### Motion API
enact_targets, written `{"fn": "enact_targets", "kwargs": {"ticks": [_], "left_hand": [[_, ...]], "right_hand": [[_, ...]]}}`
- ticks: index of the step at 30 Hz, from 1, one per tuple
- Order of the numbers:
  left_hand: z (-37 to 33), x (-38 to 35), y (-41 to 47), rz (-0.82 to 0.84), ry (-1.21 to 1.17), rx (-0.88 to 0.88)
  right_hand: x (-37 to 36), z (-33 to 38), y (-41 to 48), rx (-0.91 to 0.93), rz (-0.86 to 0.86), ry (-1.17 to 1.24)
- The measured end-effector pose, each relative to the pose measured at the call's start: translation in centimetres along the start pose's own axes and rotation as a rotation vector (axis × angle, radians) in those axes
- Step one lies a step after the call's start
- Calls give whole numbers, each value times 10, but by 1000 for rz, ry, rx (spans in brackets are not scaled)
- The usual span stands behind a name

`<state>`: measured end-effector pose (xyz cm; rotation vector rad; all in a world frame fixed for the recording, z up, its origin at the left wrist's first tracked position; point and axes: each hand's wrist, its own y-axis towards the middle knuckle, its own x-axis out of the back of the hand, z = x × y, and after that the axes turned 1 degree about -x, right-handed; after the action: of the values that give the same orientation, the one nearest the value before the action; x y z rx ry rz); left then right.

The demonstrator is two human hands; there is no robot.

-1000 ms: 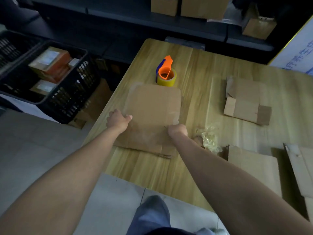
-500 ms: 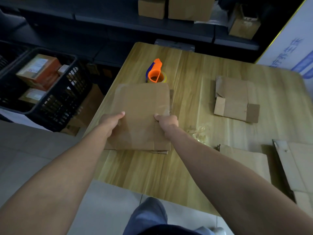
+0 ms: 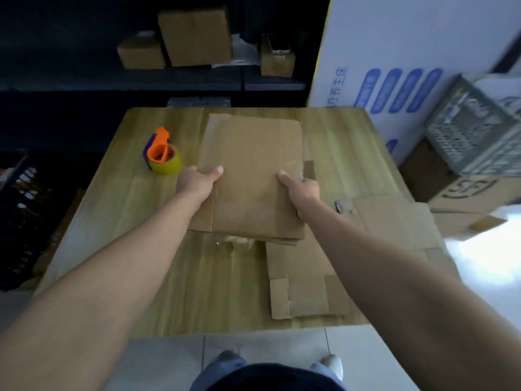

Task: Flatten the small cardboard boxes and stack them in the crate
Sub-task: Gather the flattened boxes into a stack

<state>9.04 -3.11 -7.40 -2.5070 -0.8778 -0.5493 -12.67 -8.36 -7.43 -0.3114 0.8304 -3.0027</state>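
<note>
A: Where's the flattened box (image 3: 253,176)?

B: Between both hands, long axis running away from the fingers. The left hand (image 3: 197,182) pinches its left edge, the right hand (image 3: 303,190) its right edge, thumbs on top.

A: And the crate?

B: Probably the grey crate (image 3: 476,136), well off beyond the right hand's fingers, so that hand is nearer. It's blurred, though. A black one (image 3: 19,221) sits left.

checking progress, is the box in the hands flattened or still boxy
Flattened: the cardboard box shows as a thin flat sheet, held at its side edges by the left hand and right hand.
</note>
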Motion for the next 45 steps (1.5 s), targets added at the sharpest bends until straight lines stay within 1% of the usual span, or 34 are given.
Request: {"fn": "enact_targets", "kwargs": {"ticks": [3, 5, 9, 13, 17, 20, 23, 26, 29, 31, 33, 39, 42, 45], "left_hand": [[-27, -62, -30, 70, 121, -8], [-41, -105, -54, 146, 164, -16], [-64, -182, -98, 209, 151, -46], [-74, -242, -131, 338, 135, 2], [-74, -273, -155, 389, 201, 127], [-63, -283, -165, 475, 315, 219], [-54, -292, -174, 558, 419, 275], [-50, -308, -182, 603, 419, 305], [-49, -326, -183, 585, 369, 262], [-50, -334, -182, 557, 357, 215], [-51, -340, -181, 542, 342, 204], [-44, -360, -193, 502, 340, 278], [-40, -372, -207, 423, 317, 305], [-38, -384, -227, 319, 385, 351]], "right_hand": [[74, -8, 11, 31, -75, -8], [124, -14, 20, 46, -106, -16], [214, -26, 38, 72, -162, -33], [286, -37, 53, 96, -221, -86], [342, -42, 65, 121, -285, -171], [379, -45, 71, 129, -343, -240], [409, -50, 75, 82, -392, -271], [436, -55, 75, 25, -415, -255], [454, -60, 78, 3, -425, -253], [456, -64, 82, 4, -411, -249], [457, -70, 88, 4, -402, -250], [474, -80, 108, -32, -312, -228], [489, -81, 119, -38, -255, -235], [507, -83, 129, -29, -189, -260]]}}
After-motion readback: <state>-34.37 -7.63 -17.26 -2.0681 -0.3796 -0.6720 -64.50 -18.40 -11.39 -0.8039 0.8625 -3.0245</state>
